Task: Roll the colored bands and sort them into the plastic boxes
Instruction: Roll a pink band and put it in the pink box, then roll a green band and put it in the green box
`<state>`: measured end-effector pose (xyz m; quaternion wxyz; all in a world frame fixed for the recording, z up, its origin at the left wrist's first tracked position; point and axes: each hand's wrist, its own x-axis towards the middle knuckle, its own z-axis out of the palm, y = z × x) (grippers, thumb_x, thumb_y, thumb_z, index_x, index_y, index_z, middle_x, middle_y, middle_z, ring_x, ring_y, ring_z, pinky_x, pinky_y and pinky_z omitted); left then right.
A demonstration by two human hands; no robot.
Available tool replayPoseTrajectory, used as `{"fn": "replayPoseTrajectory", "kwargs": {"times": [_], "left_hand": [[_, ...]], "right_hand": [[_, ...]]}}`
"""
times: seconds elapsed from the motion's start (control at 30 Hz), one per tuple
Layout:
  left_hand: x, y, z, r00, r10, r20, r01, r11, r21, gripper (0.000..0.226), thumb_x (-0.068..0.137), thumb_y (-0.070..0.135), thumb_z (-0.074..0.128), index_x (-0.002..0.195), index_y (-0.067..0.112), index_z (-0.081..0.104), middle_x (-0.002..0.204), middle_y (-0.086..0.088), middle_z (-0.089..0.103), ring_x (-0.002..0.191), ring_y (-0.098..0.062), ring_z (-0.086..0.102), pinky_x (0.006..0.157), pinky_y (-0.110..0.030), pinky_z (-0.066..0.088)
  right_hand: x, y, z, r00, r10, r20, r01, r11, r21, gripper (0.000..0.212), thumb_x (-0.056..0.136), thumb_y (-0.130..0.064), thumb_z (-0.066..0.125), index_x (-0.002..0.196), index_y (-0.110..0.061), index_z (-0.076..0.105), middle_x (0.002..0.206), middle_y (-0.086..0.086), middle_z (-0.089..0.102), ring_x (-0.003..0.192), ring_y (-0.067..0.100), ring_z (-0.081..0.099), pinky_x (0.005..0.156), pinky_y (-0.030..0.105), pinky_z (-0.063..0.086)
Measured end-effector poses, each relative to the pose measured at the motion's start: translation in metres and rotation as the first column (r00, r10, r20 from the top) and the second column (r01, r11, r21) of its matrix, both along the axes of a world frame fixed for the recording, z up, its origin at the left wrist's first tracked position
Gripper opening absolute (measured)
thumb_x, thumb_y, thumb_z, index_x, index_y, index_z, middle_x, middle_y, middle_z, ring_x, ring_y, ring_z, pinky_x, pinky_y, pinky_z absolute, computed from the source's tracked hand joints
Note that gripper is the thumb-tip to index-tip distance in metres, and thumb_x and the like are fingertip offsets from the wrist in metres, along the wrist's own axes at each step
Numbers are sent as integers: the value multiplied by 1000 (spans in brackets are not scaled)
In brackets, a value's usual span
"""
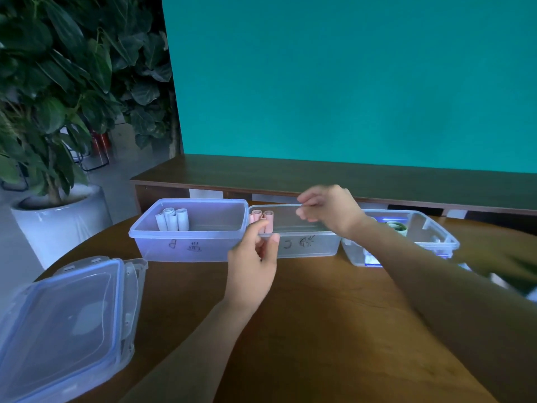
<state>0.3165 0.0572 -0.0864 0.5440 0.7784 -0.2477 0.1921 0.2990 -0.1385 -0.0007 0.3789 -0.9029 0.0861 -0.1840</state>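
Note:
Three clear plastic boxes stand in a row on the round wooden table point(319, 309). The left box point(186, 248) holds several pale rolled bands point(173, 219). Pink rolled bands point(261, 217) stand in the left end of the middle box point(308, 245). A green rolled band point(396, 227) lies in the right box point(436, 237). My left hand point(252, 263) pinches the middle box's front rim near its left corner. My right hand point(328, 209), blurred, hovers over that box's right end with fingers curled at the far rim.
A stack of clear lids with blue seals point(66, 318) lies at the table's front left. A white pot point(58, 219) with a large leafy plant stands on the floor to the left. A dark wooden bench point(319, 175) runs behind the boxes. Blurred dark things point(505, 269) lie at the right edge.

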Motion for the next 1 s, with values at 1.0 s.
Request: {"fn": "replayPoseTrajectory", "kwargs": {"times": [1.0], "left_hand": [[-272,-159,13,821,-521,-234,558,819,134,22,93,24,67,114,30,70,100,11,72,91,-8,67,75,-11,51]], "right_hand": [[-383,-50,-66,794,-535,289,505,845,176,11,99,-21,64,102,-12,71,67,0,71,53,10,66,56,26,58]]}}
